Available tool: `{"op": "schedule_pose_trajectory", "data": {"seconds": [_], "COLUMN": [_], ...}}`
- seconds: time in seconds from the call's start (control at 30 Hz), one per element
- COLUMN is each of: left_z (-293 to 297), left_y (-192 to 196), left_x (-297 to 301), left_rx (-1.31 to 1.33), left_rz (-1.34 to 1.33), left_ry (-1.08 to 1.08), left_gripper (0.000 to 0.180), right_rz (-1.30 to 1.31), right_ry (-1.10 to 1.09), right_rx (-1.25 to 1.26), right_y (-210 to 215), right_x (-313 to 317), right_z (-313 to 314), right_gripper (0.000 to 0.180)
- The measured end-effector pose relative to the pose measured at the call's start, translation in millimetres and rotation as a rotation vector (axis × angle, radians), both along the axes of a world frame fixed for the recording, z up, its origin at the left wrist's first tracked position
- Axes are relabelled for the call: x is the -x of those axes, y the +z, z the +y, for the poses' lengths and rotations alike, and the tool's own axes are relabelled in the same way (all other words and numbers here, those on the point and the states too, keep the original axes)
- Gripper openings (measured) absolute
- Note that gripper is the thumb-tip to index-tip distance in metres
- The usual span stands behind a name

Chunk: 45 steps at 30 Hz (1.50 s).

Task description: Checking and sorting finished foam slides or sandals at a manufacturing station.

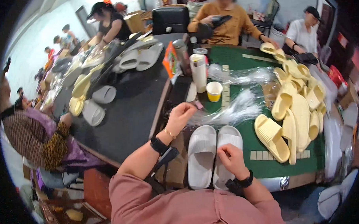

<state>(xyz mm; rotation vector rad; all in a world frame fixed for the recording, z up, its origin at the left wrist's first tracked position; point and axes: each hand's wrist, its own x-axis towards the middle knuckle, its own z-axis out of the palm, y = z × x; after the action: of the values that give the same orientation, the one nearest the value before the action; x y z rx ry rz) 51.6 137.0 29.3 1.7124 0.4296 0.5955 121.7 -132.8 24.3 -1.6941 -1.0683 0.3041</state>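
Far left: we see a seated person in a striped and patterned top [32,136] at the lower left of the frame, leaning toward the dark table [128,110].
Upper left: grey and pale yellow slippers [94,94] lie scattered over the dark table, where another person in a black cap [107,24] works.
Centre top: an orange, flat package [170,60] stands upright near a white cylindrical bottle [199,71]; a small yellow cup [214,91] sits just beside that bottle on the green mat [264,164].
Left hand: our left hand [180,116], just left of centre, is closed in a pinch on the edge of a clear plastic bag [231,110], which stretches out to the right across the mat.
White slippers: the pair of white ribbed slippers [202,154] lies side by side, soles down, at the lower centre, partly on the mat's near edge.
Right hand: our right hand [232,158] rests on the right slipper of the pair, fingers curled narrow against its strap; we cannot tell whether it grips.
Right: a heap of yellow slippers [296,112] fills the mat's right side, with more clear plastic bags [240,74] above it.
Far right top: a person in a white shirt [305,33] sits behind the heap.
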Motion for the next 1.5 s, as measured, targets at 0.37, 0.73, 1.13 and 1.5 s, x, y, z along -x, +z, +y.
{"op": "schedule_pose_trajectory", "data": {"seconds": [0.37, 0.73, 1.13, 1.5], "left_z": [119.2, 196.1, 220.0, 233.8], "left_y": [56.0, -21.3, -23.3, -1.9], "left_x": [65.7, 110.8, 130.3, 230.5], "left_rx": [0.275, 0.640, 0.812, -0.187], "left_rz": [-0.516, -0.611, -0.536, 0.078], "left_ry": [0.534, 0.755, 0.688, 1.568], "left_gripper": [0.010, 0.013, 0.006, 0.023], "right_rz": [-0.038, -0.272, -0.299, -0.291], "right_ry": [0.010, -0.054, -0.109, -0.105], "right_rx": [0.296, 0.604, 0.563, 0.540], "right_y": [-41.1, -40.4, -43.7, -43.8], "right_x": [8.8, 10.2, 12.2, 11.4], "right_z": [-20.1, 3.7, 5.6, 6.4], "right_gripper": [0.013, 0.047, 0.047, 0.046]}}
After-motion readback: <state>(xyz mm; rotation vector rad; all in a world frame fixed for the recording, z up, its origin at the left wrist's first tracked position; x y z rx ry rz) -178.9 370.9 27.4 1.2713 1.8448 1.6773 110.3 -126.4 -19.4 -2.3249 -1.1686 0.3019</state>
